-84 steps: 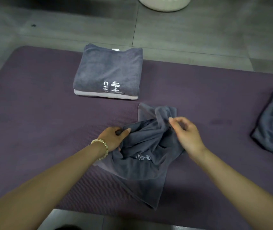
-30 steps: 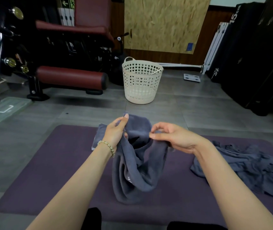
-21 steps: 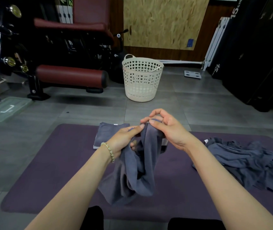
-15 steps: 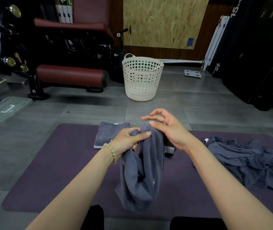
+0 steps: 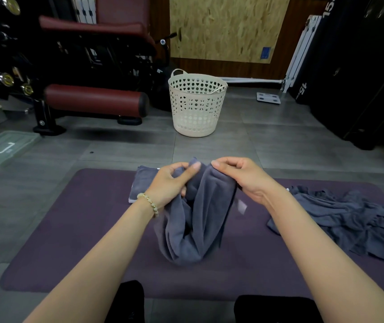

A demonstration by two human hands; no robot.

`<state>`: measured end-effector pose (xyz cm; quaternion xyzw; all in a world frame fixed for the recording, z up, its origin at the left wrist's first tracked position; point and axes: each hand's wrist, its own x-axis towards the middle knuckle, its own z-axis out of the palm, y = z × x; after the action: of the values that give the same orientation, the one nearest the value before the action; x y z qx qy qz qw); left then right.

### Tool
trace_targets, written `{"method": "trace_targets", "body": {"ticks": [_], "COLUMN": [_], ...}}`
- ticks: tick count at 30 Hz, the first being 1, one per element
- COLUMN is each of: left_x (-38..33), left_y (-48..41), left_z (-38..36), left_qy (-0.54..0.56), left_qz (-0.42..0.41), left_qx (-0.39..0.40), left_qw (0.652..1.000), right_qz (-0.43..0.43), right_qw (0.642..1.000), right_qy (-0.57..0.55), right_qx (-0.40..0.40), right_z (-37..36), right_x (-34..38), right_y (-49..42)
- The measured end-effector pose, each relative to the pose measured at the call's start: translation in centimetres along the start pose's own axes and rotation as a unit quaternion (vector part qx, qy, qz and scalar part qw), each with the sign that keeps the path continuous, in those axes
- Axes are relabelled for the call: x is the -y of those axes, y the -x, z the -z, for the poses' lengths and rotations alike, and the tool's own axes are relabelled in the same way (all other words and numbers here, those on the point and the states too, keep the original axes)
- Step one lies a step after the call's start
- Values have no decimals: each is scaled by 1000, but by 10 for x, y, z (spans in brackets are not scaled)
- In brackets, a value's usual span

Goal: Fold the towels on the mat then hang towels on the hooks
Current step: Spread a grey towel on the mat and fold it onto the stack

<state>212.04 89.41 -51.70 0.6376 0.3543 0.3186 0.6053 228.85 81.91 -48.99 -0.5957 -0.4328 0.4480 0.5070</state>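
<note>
Right hand point(image 5: 240, 180) regripped towel point(image 5: 198, 224); left hand point(image 5: 170, 185) seemingly pinching

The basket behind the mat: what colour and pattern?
Cream basket, walls pierced with small cut-out holes; head view.

1. Lifted towel point(image 5: 200, 220): plain slate grey-blue.
2. Mat point(image 5: 81, 229): dull plum purple, no pattern.
3. Folded towel point(image 5: 141, 183): the same slate grey, with a pale strip along its near edge.
4. Crumpled towels point(image 5: 349, 220): darker slate grey.
5. Basket point(image 5: 197, 108): cream, pierced with rows of heart-shaped holes.
6. Bench pad point(image 5: 93, 100): dark red with a black end.
7. Floor point(image 5: 256, 141): grey tiles.
8. Bracelet point(image 5: 149, 201): pale whitish beads with gold ones between.
</note>
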Motion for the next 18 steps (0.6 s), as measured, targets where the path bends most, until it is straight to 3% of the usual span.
{"method": "trace_targets", "body": {"ticks": [4,7,10,14,18], "left_x": [4,4,1,2,3], "left_y": [-5,-5,-1,1,4], "left_z": [10,11,4,-3,-3], "left_qy": [39,30,22,10,-14], "left_qz": [22,0,-7,-8,-24], "left_qx": [-74,-51,14,78,101], "left_qw": [996,998,1000,997,994], "right_qz": [33,33,90,135,119], "right_qw": [995,985,986,988,990], "right_qy": [-27,26,92,73,70], "right_qx": [87,165,102,-1,-16], "right_z": [6,1,-10,-15,-13], "right_x": [10,19,15,3,3], "right_y": [8,14,8,-1,0]}}
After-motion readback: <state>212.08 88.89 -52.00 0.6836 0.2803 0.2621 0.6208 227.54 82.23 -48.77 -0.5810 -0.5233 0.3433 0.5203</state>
